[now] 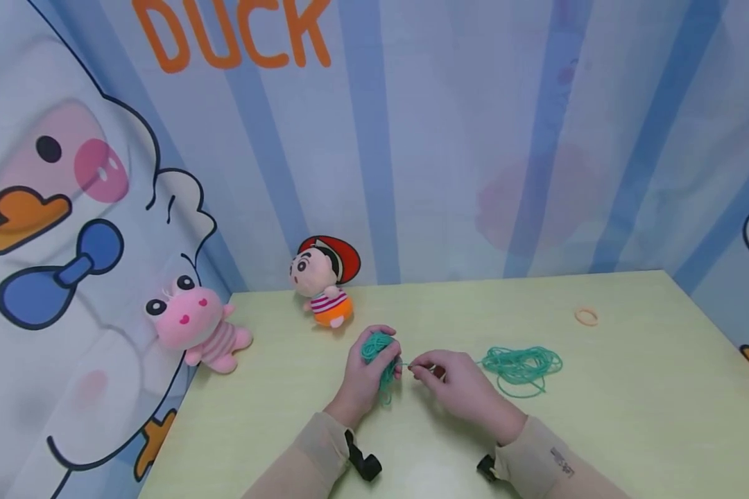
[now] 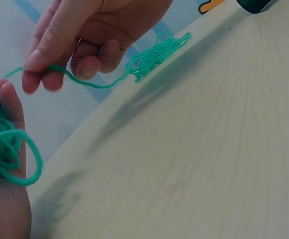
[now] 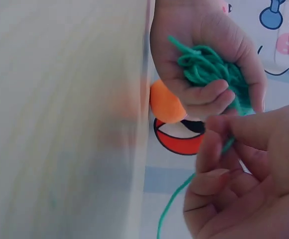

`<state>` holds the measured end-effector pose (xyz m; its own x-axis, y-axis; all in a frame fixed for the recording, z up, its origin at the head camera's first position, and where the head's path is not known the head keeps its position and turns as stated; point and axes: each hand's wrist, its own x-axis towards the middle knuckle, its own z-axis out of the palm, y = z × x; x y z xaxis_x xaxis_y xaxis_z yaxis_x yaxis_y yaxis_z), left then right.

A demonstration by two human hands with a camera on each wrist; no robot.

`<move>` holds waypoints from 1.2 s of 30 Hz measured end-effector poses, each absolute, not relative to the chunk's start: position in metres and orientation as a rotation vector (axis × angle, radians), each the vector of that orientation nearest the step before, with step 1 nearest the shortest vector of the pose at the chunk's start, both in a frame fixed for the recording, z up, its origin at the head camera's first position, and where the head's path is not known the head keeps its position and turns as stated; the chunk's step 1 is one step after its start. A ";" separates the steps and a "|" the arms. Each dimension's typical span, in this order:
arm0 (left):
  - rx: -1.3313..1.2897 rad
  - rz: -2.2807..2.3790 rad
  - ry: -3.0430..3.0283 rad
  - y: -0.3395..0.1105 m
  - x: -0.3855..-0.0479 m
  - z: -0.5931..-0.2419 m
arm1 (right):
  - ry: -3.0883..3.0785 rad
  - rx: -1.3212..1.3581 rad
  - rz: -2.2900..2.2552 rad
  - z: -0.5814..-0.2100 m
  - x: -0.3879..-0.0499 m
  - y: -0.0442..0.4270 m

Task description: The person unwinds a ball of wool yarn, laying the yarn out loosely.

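My left hand (image 1: 363, 378) grips a bundle of green yarn (image 1: 378, 346), its fingers and thumb curled round it. A loose loop of the bundle (image 2: 20, 159) hangs out below the hand in the left wrist view. Just to the right, my right hand (image 1: 458, 384) pinches the yarn strand (image 2: 92, 85) between thumb and fingertips. That strand runs from the bundle through the right hand to a loose pile of green yarn (image 1: 521, 367) lying on the table. In the right wrist view both hands are close together, the bundle (image 3: 209, 69) partly covered by the left fingers.
The pale yellow table (image 1: 274, 430) meets a blue striped curtain (image 1: 437, 173) at its back. A pink plush toy (image 1: 193, 322) sits at the left edge, and a plush doll with a red cap (image 1: 324, 281) near the back. A small orange ring (image 1: 586, 317) lies at right.
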<state>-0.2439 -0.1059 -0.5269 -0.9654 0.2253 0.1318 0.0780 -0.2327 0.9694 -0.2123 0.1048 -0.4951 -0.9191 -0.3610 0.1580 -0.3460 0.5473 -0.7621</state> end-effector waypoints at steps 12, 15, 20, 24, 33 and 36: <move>0.364 2.389 1.881 -0.107 -0.244 -0.529 | 2.890 -0.448 -1.595 -0.479 -0.212 0.152; 0.357 2.394 1.869 -0.107 -0.244 -0.529 | 2.907 -0.393 -1.620 -0.479 -0.211 0.169; 0.354 2.398 1.871 -0.106 -0.245 -0.528 | 2.966 -0.298 -1.597 -0.476 -0.207 0.197; 0.351 2.411 1.874 -0.106 -0.244 -0.527 | 3.023 -0.233 -1.548 -0.476 -0.205 0.217; 0.306 2.416 1.866 -0.107 -0.245 -0.530 | 3.094 -0.037 -1.335 -0.481 -0.202 0.261; 0.294 2.415 1.884 -0.107 -0.246 -0.530 | 3.098 0.021 -1.286 -0.484 -0.202 0.274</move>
<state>-0.2461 -0.1074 -0.5303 -0.9796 0.1675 0.1106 0.0665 -0.2492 0.9662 -0.2023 0.2738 -0.4837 -0.9774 0.0921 0.1900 -0.0696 0.7092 -0.7016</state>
